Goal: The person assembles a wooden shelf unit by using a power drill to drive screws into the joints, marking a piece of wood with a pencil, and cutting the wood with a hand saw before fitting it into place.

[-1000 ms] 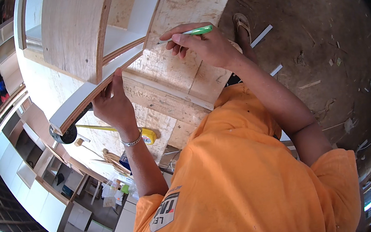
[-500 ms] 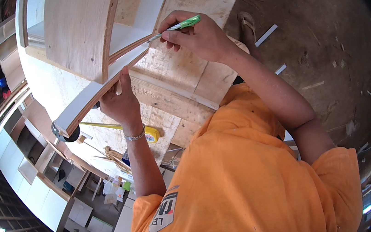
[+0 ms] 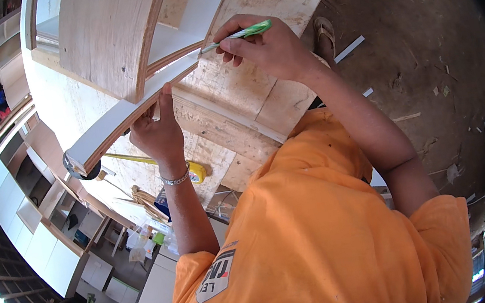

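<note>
Left hand [image 3: 157,131]: thumb against near edge of long white-faced plywood strip [image 3: 107,121], fingers curled under, partly hidden; closed on it. Right hand [image 3: 269,48]: thumb and fingers pinched tight around slim green-and-white pen [image 3: 243,32], tip at strip's right end, contact unclear. Strip slants alongside upright pale-wood panel [image 3: 110,37]. Yellow tape measure [image 3: 196,172] sits just beside left wrist, on stained wooden worktable [image 3: 263,0].

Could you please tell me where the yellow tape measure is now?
In the head view, the tape measure lies left of centre, just right of the silver bracelet below the left hand.
</note>
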Tool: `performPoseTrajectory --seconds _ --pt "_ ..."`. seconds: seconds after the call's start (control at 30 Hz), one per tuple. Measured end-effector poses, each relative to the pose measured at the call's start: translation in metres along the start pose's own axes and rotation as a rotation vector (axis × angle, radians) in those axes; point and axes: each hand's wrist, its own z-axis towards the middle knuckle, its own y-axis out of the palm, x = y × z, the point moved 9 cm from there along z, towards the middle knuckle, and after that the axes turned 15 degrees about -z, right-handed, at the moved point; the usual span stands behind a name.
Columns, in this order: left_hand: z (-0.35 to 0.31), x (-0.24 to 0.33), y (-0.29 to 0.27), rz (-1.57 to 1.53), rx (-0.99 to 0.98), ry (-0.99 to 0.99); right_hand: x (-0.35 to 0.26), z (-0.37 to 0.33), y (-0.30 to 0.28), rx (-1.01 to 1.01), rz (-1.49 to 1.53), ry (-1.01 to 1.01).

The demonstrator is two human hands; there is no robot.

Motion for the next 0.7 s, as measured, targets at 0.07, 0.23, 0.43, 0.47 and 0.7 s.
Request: performPoseTrajectory --seconds 0.07,0.23,0.43,0.47,0.7 --pt "0.000 -0.003 0.000 0.033 -0.018 -0.027 0.001 0.000 -0.001 0.005 -0.003 -0.005" --pt "0.000 -0.003 0.002 0.024 -0.038 -0.083 0.006 -0.001 0.000 0.001 0.002 0.006" --pt "0.001 -0.007 0.003 -0.082 -0.042 -0.066 0.006 0.004 0.010 0.014 0.219 -0.041" --pt "0.002 -0.009 0.001 -0.075 -0.043 -0.061 0.003 0.006 0.013 -0.005 0.200 -0.052" --pt "0.005 -0.006 0.001 -0.018 -0.080 0.016 -0.033 0.009 0.035 -0.108 0.215 -0.133"
